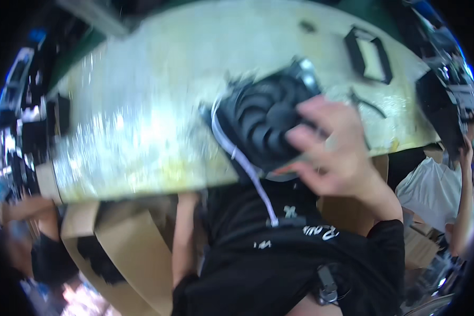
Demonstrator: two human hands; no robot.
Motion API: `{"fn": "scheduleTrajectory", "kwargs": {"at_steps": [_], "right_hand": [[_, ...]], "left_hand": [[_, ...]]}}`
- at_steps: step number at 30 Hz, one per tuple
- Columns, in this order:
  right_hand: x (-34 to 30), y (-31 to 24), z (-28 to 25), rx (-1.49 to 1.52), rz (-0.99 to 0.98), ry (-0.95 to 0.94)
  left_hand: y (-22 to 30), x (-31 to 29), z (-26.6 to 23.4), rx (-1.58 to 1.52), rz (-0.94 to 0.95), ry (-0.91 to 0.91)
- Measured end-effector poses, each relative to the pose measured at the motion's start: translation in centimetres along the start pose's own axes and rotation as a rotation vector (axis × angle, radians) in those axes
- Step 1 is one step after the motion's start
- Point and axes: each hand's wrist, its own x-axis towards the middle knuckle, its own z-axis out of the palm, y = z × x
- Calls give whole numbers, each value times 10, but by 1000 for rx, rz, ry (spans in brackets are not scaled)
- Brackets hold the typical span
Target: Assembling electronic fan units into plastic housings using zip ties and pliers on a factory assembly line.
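A black cooling fan (266,118) with curved blades, set in a dark squarish housing, lies near the table's front edge. My right hand (334,145) is over its right side, blurred, with the fingers apart and nothing plainly held. A small orange piece (288,167) shows beside the thumb; whether they touch is unclear. From the housing's left side a white cable (242,158) hangs over the table edge, its small white end in front of my black shirt. My left forearm reaches up to the table's front edge, where the left hand is hidden.
On the pale, film-covered table (142,89) lie a black rectangular frame (371,55) at far right, a dark thin tool (371,105) right of the fan, and a small dark piece (307,26). Open cardboard boxes (134,253) stand below the edge. Other people's arms show at both sides.
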Motion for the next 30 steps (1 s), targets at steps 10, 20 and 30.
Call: {"fn": "scheduleTrajectory", "kwargs": {"at_steps": [10, 20, 30], "right_hand": [[12, 19, 47, -290, -94, -60], [4, 72, -28, -294, -65, -60], [-76, 70, -75, -22, 271, 458]], "left_hand": [[100, 212, -302, -954, 114, -1107], [228, 648, -59, -1501, -433, -705], [289, 689, -72, -1967, -523, -348]]}}
